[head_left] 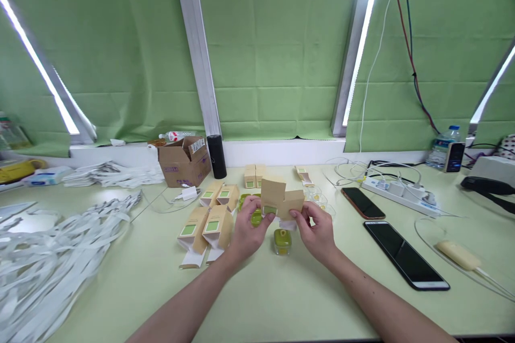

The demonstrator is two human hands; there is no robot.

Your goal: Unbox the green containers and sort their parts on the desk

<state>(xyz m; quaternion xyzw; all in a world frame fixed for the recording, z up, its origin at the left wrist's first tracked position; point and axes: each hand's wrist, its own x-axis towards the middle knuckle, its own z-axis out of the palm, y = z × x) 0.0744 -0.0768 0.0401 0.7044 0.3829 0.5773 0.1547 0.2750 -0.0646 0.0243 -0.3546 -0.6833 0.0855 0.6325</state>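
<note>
While both hands pinch the carton (280, 198) above the table (281, 300), left hand (248, 230) on its body, right hand (317, 231) on the open flap, the jar (282, 241) sits directly underneath; a hard tug could crease that flap, or a slip could topple the jar.
</note>
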